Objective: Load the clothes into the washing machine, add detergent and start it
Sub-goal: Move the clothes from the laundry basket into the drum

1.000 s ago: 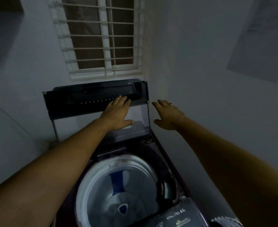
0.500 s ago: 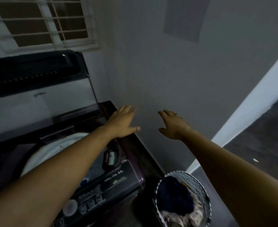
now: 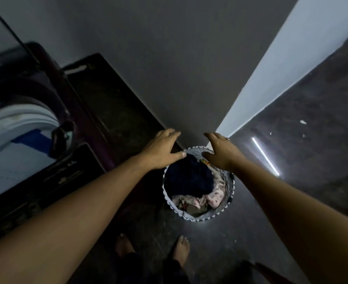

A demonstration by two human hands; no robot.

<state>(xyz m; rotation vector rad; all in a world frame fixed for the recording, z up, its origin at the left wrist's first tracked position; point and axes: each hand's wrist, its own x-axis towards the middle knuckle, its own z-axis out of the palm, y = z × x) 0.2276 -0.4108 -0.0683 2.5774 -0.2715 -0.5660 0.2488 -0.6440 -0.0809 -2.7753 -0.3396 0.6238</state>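
Both hands reach out over a round laundry basket [image 3: 229, 193] standing on the dark floor [image 3: 292, 201]. The left hand [image 3: 162, 151] and the right hand [image 3: 222, 153] hang above its far rim, fingers spread and holding nothing. The clothes [image 3: 191, 181] lie inside the basket (a dark garment on top, pale patterned fabric beneath). The washing machine [image 3: 91, 111] stands just left of the basket, its white tub [image 3: 15, 121] exposed. Two bare feet show at the bottom edge.
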